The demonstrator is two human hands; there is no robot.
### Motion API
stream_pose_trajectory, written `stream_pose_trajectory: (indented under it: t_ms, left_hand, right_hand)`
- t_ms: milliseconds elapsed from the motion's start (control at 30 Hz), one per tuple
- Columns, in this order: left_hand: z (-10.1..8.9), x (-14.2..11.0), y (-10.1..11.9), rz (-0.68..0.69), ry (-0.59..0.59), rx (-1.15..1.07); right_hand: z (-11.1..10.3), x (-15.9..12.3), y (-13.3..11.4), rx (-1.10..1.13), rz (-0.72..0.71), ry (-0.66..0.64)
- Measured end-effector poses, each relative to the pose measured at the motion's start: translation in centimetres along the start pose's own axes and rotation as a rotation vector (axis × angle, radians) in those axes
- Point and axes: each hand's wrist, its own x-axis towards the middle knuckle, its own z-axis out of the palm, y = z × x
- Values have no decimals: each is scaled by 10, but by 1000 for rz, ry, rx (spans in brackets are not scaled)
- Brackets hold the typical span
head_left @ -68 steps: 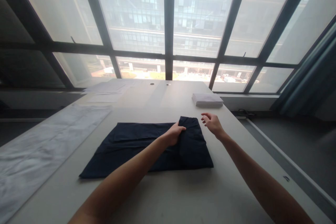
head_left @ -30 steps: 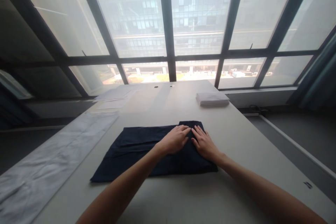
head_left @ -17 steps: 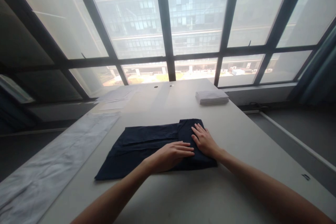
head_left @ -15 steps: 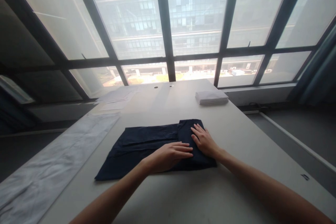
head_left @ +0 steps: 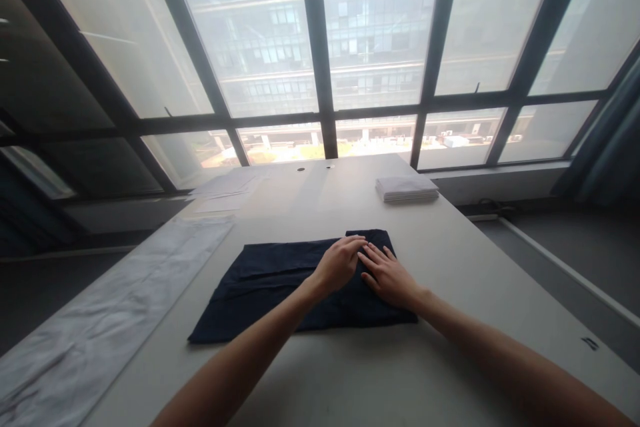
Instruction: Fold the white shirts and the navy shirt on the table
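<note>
A dark navy folded cloth (head_left: 280, 263), probably a garment, lies on the white table with its right end folded over in a thicker flap. My left hand (head_left: 341, 261) is arched over the flap's left edge, fingers bent and drawn together at the cloth; its thumb is hidden. Close beside those fingertips, my right hand (head_left: 393, 277) rests flat on the flap with its fingers stretched out. Light creases run along the left part of the cloth.
To the left a creased whitish sheet (head_left: 115, 307) covers the side of the table (head_left: 320, 380). Papers (head_left: 225, 190) lie at the far left, and a folded white stack (head_left: 407, 188) sits at the far right. Tall windows (head_left: 375, 33) rise behind.
My left hand has moved away from me, up to the flap's far part, and its fingers have gone from stretched to bent. The right hand stays on the flap, shifted slightly.
</note>
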Motion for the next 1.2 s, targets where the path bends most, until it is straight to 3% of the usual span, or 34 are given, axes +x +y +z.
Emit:
stream_pose_trajectory:
  t_ms: [133,233,367,467,567,667,767,867,1000,1133,1200]
  left_hand:
    - [29,26,-28,-96,-233,238]
    - [39,26,-45,-117,-319,324]
    - [43,21,-53,-152,-296,334]
    - [45,20,-51,-163,-282,329]
    - [45,20,-48,-155,-258,329]
    - [45,18,-46,-148,-247,337]
    - [44,18,-45,-148,-259,344]
    - [44,17,-45,-156,-260,342]
    - [45,17,-45,-154,-238,327]
    - [45,17,-45,-161,-224,321]
    - [45,17,-45,-165,-229,322]
  right_hand:
    - [3,-13,-23,-33,60,105]
    - [14,-24,-39,-6,-29,45]
    - [21,-34,-45,43,-74,-15]
    - [15,-33,-41,167,-37,-6]
    - [2,-16,-24,296,126,114]
    - [-9,15,2,237,244,236]
    - [-6,41,25,110,268,108]
    - [7,47,37,15,279,-44]
    - [17,42,44,-49,363,-47]
    - [8,41,44,-42,478,-33]
    - [4,39,33,-28,471,27]
